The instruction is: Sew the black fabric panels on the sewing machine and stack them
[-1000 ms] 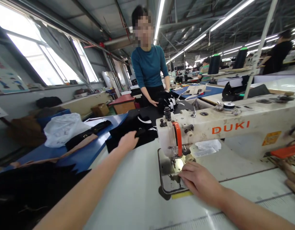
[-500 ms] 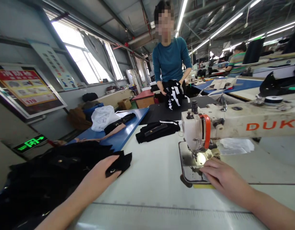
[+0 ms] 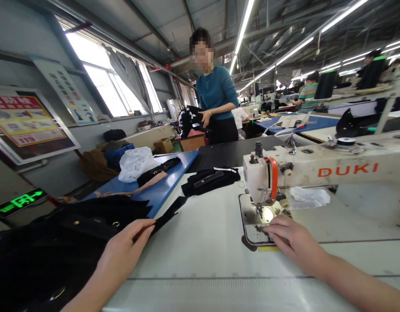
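My left hand (image 3: 130, 242) is closed on the end of a black fabric piece (image 3: 169, 213), which stretches forward over the pale tabletop. Beside it, at the left, lies a heap of black fabric pieces (image 3: 60, 234) with metal rings. On the right, my right hand (image 3: 289, 236) rests by the metal plate (image 3: 250, 219) of the sewing machine (image 3: 317, 169), just in front of the lit needle area. Its fingers are pinched together, and what they hold, if anything, is too small to make out. Another black piece (image 3: 208, 181) lies on the table left of the machine head.
A blue board (image 3: 177, 180) at the left bears a white plastic bag (image 3: 136, 164) and black and tan strips. Beyond the black table section (image 3: 232, 149) stands a person in teal (image 3: 218, 91) holding a black and white bundle. White scraps (image 3: 309, 197) lie beneath the machine arm.
My left hand has drawn back slightly, and the black piece in it now lies extended forward. The standing person has turned and moved left with the bundle. The view has shifted slightly.
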Tool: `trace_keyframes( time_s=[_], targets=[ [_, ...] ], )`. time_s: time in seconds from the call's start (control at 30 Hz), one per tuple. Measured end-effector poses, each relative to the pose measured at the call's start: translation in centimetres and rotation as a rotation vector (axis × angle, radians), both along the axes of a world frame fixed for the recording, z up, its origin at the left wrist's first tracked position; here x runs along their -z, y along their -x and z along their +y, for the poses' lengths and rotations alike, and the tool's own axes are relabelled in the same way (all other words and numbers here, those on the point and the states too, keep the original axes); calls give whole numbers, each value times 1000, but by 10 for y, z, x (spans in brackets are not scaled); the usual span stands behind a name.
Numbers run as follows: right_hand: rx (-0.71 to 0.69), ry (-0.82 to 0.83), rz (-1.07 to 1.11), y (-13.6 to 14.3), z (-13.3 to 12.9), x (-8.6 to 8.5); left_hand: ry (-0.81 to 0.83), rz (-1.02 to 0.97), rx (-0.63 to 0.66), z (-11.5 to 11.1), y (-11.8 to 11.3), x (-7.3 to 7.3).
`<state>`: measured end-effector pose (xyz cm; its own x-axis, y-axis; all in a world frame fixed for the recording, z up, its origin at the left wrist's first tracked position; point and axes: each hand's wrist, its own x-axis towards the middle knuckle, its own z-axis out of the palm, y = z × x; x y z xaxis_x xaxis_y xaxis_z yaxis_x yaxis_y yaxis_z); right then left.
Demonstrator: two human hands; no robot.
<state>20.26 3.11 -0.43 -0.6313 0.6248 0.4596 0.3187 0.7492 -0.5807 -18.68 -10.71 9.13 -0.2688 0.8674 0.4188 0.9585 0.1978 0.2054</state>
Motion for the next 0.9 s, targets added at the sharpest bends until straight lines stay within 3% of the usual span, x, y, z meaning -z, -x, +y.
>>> trace_keyframes(
  time_s=[0.03,0.1,0.2,0.27,0.37,0.63,0.77,0.9],
  targets=[
    [3,114,65,9,-8,-4,-7,-24,55,-1,-11,1],
    [-40,491,177,34,-26,-12,-13,-59,181,0,-38,11],
    [-143,1047,315,76,-44,-21,-68,-75,366,3,-77,38],
    [-110,1222,402,95,-46,-21,-111,-70,483,5,-95,55],
    [11,1315,471,103,-43,-15,-74,-59,582,10,-107,72],
    [111,1258,544,91,-32,-7,155,12,488,38,-95,97],
    [137,1223,461,84,-28,-6,274,168,522,51,-90,100],
    [99,1326,458,67,-28,-10,299,253,521,59,-96,96]
  ],
)
